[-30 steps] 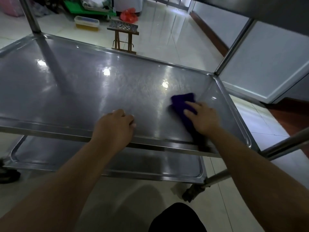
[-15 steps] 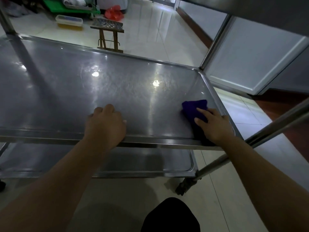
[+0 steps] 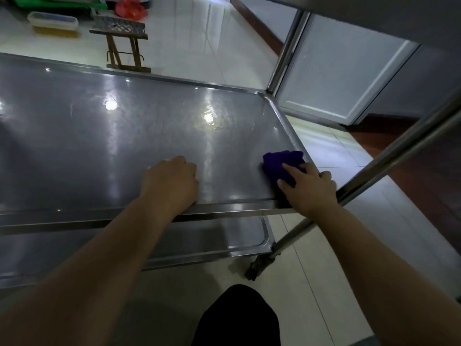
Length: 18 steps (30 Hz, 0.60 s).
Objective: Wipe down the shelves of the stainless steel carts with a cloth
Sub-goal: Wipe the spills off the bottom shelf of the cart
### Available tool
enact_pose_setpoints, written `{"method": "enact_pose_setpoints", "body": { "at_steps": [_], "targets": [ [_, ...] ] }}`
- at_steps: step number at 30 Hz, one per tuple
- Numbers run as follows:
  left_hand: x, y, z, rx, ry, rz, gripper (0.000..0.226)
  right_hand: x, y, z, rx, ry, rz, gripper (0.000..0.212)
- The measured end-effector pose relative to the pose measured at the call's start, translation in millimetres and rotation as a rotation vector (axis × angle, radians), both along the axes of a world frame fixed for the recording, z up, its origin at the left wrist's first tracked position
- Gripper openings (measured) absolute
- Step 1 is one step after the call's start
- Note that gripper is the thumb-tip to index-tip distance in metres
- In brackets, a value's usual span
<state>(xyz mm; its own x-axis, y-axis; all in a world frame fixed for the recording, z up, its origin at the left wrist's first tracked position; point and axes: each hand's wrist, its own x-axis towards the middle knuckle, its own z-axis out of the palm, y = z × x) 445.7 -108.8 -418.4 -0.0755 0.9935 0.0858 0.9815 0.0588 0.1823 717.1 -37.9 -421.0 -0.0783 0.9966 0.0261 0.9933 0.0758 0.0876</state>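
Cloth (image 3: 283, 164), purple, sits at shelf's (image 3: 119, 151) 4 o'clock corner under our R hand (image 3: 310, 189): fingers (image 3: 289, 169) straight, pressing it; cloth pokes out toward 11. L hand (image 3: 172, 183) rests on shelf, fingers curled, holding nothing.

— What sort of place is this?

— A service or storage room with a hard floor. Whether it belongs to a house or a business, I cannot tell.

— What shows it?

— A steel cart (image 3: 124, 146) fills the middle of the frame, with a lower shelf (image 3: 224, 236) and a caster (image 3: 258, 267) at lower right. Glossy pale floor tiles (image 3: 189, 41) run to the top, mirroring the ceiling lights.

— And around it?

— At upper left, odd items stand on the floor: a small wooden stool (image 3: 122, 41), a plastic tub (image 3: 52, 23), a red bag (image 3: 129, 10) and something green (image 3: 74, 2). At upper right there is a white panel (image 3: 331, 78) and a dark skirting board (image 3: 259, 28) along the wall.
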Motion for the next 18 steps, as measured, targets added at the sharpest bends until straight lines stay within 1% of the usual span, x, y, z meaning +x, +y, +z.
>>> {"method": "enact_pose_setpoints", "body": {
  "at_steps": [4,7,9,10,12,14,15,16,18],
  "targets": [
    [3.8,2.1,-2.4,0.01,0.031,0.011,0.029,-0.1,0.3,-10.5,0.005,0.019,0.074,0.057],
    [4.6,4.6,-3.9,-0.01,0.04,0.029,0.029,-0.8,11.1,-6.4,-0.03,0.022,0.011,0.055],
    [7.2,6.7,-3.7,-0.031,0.04,0.038,0.031,-19.5,17.8,-2.8,-0.08,0.064,-0.002,0.056],
    [8.4,7.3,-3.4,-0.044,0.04,0.045,0.031,-31.5,18.2,-1.8,-0.09,0.076,0.034,0.056],
    [9.2,6.5,-2.8,-0.061,0.044,0.06,0.031,-48.5,12.4,-4.3,-0.046,0.065,0.202,0.055],
    [7.9,3.5,-3.2,-0.058,0.047,0.061,0.03,-47.2,6.0,-9.1,0.002,0.082,0.374,0.053],
    [7.0,2.0,-3.2,-0.056,0.038,0.055,0.03,-40.1,9.0,-8.9,0.003,0.099,0.395,0.052],
    [6.1,0.7,-2.2,-0.058,0.025,0.048,0.031,-31.5,17.8,-8.4,-0.004,0.109,0.361,0.051],
    [4.9,-0.9,-0.1,-0.075,0.016,0.042,0.033,-16.3,47.3,-5.3,-0.027,0.099,0.14,0.05]
  ]
}}
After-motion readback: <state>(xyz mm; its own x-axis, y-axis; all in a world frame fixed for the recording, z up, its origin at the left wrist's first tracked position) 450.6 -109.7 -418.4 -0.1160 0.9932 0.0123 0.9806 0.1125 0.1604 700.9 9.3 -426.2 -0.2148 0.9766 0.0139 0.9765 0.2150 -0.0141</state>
